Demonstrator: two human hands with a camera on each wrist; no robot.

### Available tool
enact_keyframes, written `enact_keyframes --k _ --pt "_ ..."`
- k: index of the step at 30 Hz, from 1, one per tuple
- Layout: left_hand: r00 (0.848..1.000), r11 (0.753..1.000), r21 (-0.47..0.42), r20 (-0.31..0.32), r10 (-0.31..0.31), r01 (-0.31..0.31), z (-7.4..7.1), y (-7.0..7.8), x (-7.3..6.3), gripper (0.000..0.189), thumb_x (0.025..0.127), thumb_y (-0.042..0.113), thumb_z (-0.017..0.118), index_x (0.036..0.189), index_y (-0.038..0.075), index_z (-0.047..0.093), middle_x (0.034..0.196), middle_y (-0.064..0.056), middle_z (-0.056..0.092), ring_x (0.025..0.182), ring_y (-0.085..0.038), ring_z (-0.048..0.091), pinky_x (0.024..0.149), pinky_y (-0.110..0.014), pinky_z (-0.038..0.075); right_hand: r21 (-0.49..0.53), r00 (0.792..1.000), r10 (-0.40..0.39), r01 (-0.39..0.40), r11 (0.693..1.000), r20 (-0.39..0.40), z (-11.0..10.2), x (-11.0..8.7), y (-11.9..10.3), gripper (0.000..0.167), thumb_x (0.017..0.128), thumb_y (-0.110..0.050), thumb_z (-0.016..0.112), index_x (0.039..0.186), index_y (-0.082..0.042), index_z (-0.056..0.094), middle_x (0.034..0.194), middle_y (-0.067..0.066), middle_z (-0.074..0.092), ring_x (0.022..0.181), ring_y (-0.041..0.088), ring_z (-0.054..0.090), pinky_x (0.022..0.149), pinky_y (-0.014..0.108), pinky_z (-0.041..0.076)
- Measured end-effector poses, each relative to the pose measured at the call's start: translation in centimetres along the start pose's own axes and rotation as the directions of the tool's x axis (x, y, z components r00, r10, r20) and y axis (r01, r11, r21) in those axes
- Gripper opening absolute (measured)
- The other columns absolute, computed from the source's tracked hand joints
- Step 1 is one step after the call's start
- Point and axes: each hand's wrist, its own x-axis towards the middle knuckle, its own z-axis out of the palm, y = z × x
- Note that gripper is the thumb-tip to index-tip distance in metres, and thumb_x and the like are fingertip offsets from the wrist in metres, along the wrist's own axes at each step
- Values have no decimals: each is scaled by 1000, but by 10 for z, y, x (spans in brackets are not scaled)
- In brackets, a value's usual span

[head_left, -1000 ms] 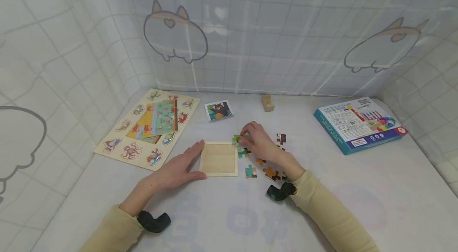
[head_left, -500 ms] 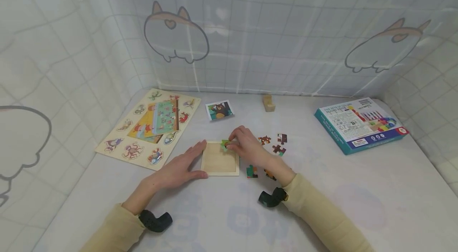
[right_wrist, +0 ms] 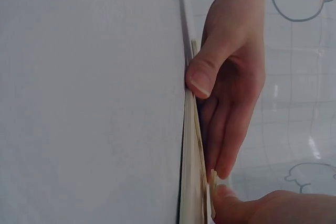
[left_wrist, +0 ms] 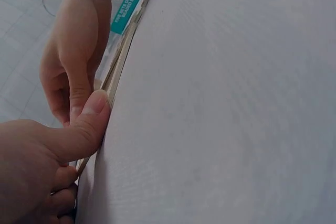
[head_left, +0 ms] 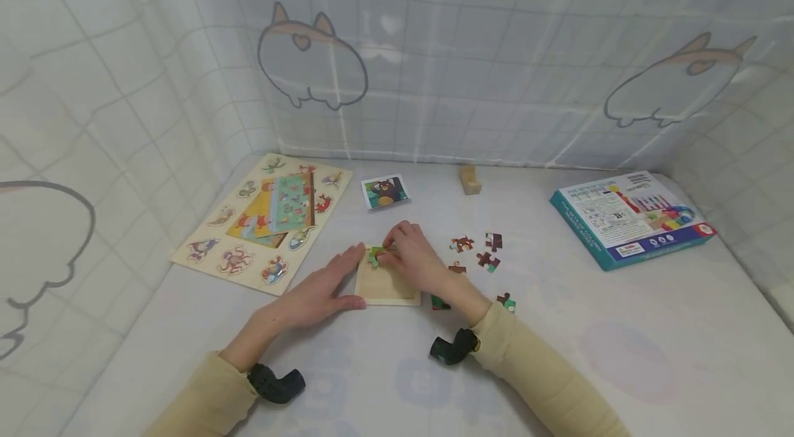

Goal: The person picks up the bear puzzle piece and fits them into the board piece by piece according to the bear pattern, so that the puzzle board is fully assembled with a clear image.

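A square wooden puzzle tray [head_left: 386, 287] lies flat on the table in the head view. My left hand [head_left: 319, 292] rests against its left side, thumb at the near corner and straight fingers toward the far corner. Between thumb and fingers, my right hand [head_left: 418, 261] pinches a green jigsaw piece [head_left: 373, 256] over the tray's far left corner. The right wrist view catches the thin edge of this piece [right_wrist: 213, 177] close above the tray. Loose jigsaw pieces, such as a brown one [head_left: 488, 261], lie right of the tray; the right hand and wrist overlap that area.
Behind the tray lies a bear picture card [head_left: 386, 191], with a small wooden block [head_left: 470, 180] to its right. A sea-animal board [head_left: 232, 261] occupies the left, bearing picture sheets [head_left: 291, 202]. A teal-edged toy box [head_left: 633, 216] stands at the right.
The right hand has carried the green jigsaw piece left, from the pile to the tray's far left corner. More loose pieces show where it was. The left hand keeps its place at the tray.
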Motion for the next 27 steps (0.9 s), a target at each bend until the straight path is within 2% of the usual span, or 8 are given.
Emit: enact_keyframes --k 12,18,27 --pt "999 999 30 7 37 -37 2 2 1 90 94 40 67 161 12 13 168 -7 12 155 -31 11 124 -52 18 -30 1000 -16 16 999 -1 6 -2 0 23 97 -25 67 106 -4 64 123 12 52 113 29 45 101 42 43" --pt "999 998 36 6 43 -43 2 3 1 90 95 41 66 161 11 14 169 -6 12 155 -30 11 124 -53 18 -47 999 -39 38 998 -33 9 -3 0 21 96 -24 68 106 -6 64 121 11 52 112 29 45 100 44 43" --pt "999 996 68 6 52 -52 2 2 1 86 96 43 64 161 10 18 168 -7 12 155 -30 10 124 -54 19 -51 998 -13 10 999 -60 11 -2 0 21 96 -25 69 107 -8 64 119 9 54 112 28 46 100 43 43"
